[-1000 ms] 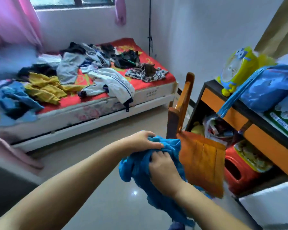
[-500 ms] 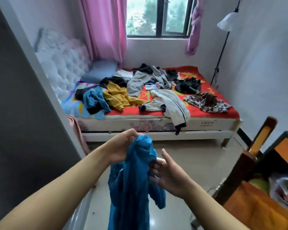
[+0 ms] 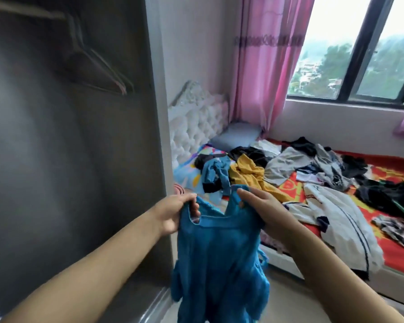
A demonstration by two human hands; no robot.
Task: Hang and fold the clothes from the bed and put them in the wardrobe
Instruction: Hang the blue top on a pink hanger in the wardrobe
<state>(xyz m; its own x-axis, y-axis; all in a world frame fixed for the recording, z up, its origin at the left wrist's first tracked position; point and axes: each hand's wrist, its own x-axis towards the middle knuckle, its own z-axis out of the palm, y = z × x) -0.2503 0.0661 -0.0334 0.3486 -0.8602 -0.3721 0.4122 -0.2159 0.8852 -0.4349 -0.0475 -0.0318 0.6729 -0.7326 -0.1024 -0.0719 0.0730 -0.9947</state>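
A blue garment [image 3: 217,257] hangs in front of me, held up by its two shoulders. My left hand [image 3: 175,213] grips the left shoulder and my right hand [image 3: 259,206] pinches the right shoulder, so the neckline is spread between them. To the left stands the open wardrobe [image 3: 63,159], dark grey inside, with several empty hangers [image 3: 98,68] on its rail. Behind the garment is the bed [image 3: 336,197] with a red sheet, strewn with clothes: a yellow top [image 3: 250,176], a white jacket [image 3: 341,224], grey and black pieces.
The wardrobe's side panel [image 3: 159,136] stands between the wardrobe and the bed's white tufted headboard [image 3: 196,122]. A pink curtain [image 3: 266,66] hangs beside the window [image 3: 359,50]. Pale floor [image 3: 287,306] shows below the bed's edge.
My view has swung left from the desk and chair, past the bed, to the wardrobe. The bunched blue garment has been opened out, and each hand now holds one shoulder.
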